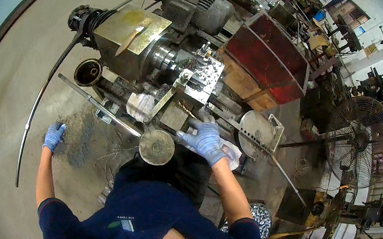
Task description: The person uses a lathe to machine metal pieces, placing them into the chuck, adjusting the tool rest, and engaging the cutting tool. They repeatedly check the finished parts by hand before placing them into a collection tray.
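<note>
My right hand, in a blue knitted glove, is over the front of a small metal lathe. Its fingers are spread, and it seems to grip nothing. Just ahead of its fingertips is a thin brass-coloured nozzle. Beyond that, dark metal chips lie on the lathe's tool slide, to the right of the shiny chuck. Far to the left, my left hand, gloved alike, hangs above the floor. Its fingers are curled together; whether a small thing is between them I cannot make out.
A round metal plate and a long steel bar are close before my body. An electric motor and a red metal box stand behind the lathe. On the right is a large caged fan; shiny small parts fill a container below.
</note>
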Tool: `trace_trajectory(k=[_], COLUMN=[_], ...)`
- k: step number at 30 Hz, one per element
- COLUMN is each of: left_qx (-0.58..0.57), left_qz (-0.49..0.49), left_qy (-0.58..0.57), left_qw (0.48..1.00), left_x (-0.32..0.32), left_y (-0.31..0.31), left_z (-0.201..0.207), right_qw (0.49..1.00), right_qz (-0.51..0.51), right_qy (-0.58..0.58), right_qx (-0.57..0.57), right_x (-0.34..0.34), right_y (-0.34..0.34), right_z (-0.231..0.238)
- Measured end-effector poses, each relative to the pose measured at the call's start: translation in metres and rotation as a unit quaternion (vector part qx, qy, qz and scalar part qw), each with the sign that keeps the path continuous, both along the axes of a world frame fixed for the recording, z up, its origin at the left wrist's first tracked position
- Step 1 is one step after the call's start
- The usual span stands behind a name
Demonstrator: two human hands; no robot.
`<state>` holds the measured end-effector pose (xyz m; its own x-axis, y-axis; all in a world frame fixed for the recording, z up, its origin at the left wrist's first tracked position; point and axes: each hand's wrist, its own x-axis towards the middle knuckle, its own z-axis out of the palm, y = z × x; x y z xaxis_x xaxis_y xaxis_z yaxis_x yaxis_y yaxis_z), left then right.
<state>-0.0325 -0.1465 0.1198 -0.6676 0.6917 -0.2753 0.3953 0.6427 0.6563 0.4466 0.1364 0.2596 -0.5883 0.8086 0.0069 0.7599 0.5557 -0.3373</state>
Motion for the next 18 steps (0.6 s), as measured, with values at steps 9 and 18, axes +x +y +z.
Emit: trace_trajectory(k=[9,18], left_qx=[0.103,0.052], left_qz=[0.001,0.078], left_qy=[0.026,0.373], left_qw=[0.994,0.923], left_x=[0.013,-0.059], left_y=[0.013,-0.026], left_z=[0.094,0.137], right_qw=[0.97,0.959], right_qz=[0.206,0.194], right_qy=[0.132,0.191], right_qx=[0.008,0.082], right_x=[-0.039,-0.063], right_y=[-0.073,0.003], right_z=[0.068,0.084])
